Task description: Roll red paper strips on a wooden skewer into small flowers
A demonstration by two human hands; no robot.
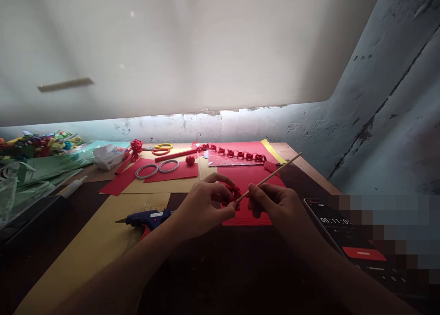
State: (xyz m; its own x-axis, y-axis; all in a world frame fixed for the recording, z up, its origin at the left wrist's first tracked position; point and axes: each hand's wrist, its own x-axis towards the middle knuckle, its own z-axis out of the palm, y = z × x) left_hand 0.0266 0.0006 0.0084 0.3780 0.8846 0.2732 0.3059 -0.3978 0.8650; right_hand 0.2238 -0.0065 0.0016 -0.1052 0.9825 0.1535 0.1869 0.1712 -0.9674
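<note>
The left hand [213,197] pinches a curled red paper piece [236,191] over a flat red paper sheet [245,175]; the right hand [271,200] grips a slim pale wooden stick [271,176] slanting to two o'clock, its lower tip at that piece; a hard push could tear it, a loose pinch let it uncurl

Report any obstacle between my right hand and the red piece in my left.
No obstacle shows: only the wooden stick, held by the right hand, spans the gap to the red piece in the left hand.
</note>
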